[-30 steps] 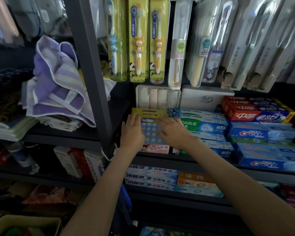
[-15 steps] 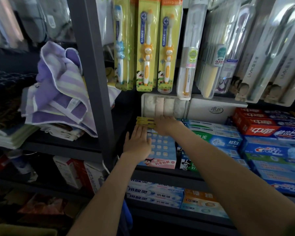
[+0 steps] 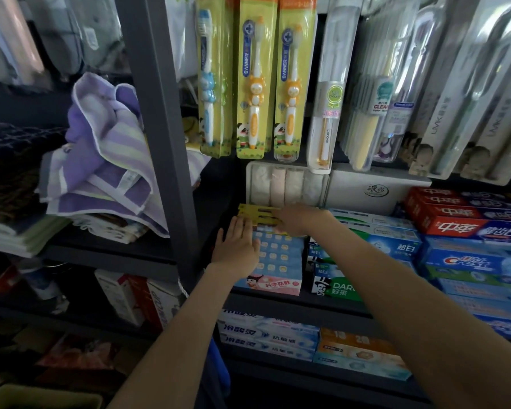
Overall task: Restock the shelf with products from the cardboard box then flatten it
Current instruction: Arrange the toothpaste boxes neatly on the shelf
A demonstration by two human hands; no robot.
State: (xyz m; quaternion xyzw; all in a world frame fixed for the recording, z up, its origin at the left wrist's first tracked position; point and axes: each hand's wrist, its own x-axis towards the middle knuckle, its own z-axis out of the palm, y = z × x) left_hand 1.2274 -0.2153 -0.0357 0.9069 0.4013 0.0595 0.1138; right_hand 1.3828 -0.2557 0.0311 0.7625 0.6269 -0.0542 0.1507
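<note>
- The blue toothpaste box (image 3: 278,261) is open to reach from the front, over the shelf edge (image 3: 278,302).
- Just left of it, the grey post (image 3: 160,128) walls that side, leaving a narrow dark gap.
- Above it, toothbrush packs (image 3: 255,84) hang low.
- Behind it, yellow boxes (image 3: 254,212) and a white case (image 3: 286,184) close the back.
- Darlie boxes (image 3: 337,286) stand just beside its right.

A second ago the right hand (image 3: 297,221) lay on top of the blue box (image 3: 278,258), close beside the left hand (image 3: 238,246). Now it has gone further back and rests over the right end of the yellow packs (image 3: 252,214) behind the box, hiding that end. The two hands are now apart. The blue box seems to sit slightly deeper on the shelf (image 3: 278,302), but the camera has also come nearer, so this is not sure
</note>
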